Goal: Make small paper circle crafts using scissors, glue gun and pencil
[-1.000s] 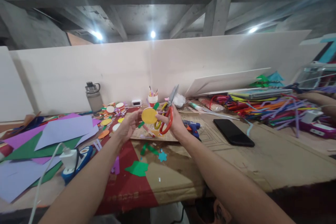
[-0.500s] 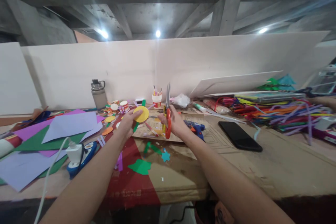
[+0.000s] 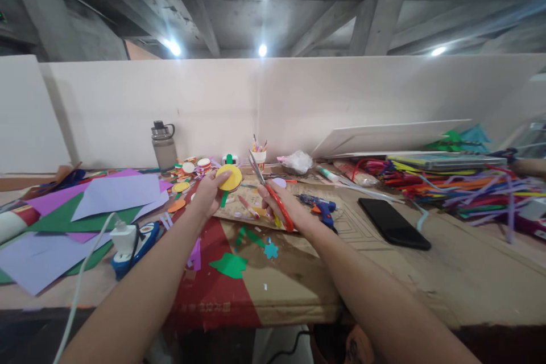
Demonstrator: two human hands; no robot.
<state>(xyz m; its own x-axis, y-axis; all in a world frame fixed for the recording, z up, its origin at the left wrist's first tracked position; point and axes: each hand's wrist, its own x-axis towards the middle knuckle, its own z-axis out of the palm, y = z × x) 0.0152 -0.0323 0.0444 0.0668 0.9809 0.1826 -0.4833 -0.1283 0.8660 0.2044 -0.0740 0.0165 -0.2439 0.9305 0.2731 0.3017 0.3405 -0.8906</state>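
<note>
Take the pencil cup [image 3: 258, 157] at the back of the table as your mark. Your left hand [image 3: 208, 196] pinches a yellow disc [image 3: 229, 178] between thumb and fingers, nearer you than the cup and a little left of it. Green paper [image 3: 224, 199] sticks out above and below the disc. Your right hand [image 3: 285, 205] is wrapped round the handles of the scissors [image 3: 279, 199], nearer you than the cup and slightly right; the blades point up and left, apart from the disc. You cannot tell whether the blades are parted.

Well in front of the cup, on your side, lie a green scrap [image 3: 229, 265] and a blue paper star [image 3: 271, 249]. Right of the cup are a plastic bag [image 3: 297, 162], then, nearer you, a glue gun [image 3: 325, 210], and farther right a black phone [image 3: 393, 223]. Well left of the cup stand a bottle [image 3: 164, 151] and, closer to you, sheets of paper [image 3: 115, 196].
</note>
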